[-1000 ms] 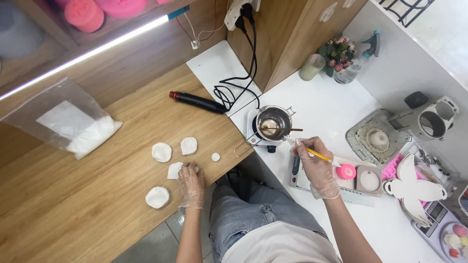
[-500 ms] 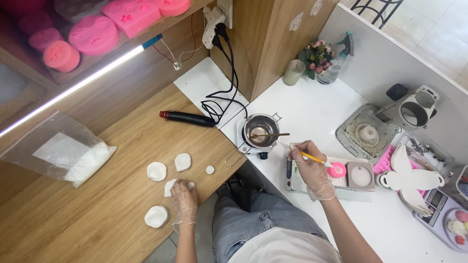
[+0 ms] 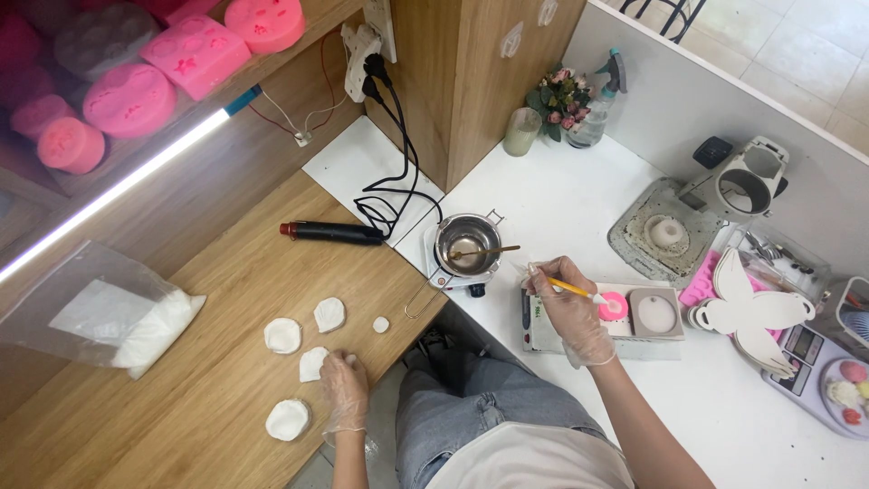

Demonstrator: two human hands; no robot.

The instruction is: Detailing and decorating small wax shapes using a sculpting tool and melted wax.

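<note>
Right hand (image 3: 572, 312), in a clear glove, fingers pinched narrow round a yellow-handled brush (image 3: 579, 290), tip over the round pink mould (image 3: 615, 306) on the white counter (image 3: 579, 195); a square mould with white filling (image 3: 655, 314) sits just beside it. Left hand (image 3: 345, 388), also gloved, lies loosely curled and flat on the wooden table (image 3: 199, 417), fingertips touching a white shell-shaped cast (image 3: 313, 364); grips nothing. Three more white casts (image 3: 282, 336) and a small white round bit (image 3: 381, 324) lie near it. Small metal pot (image 3: 468, 244) on its heater stands between the hands, stick resting across it. Versus half a second ago: both hands stay in the same spots, brush still at the pink mould, left hand still on the cast; only the view has shifted.
</note>
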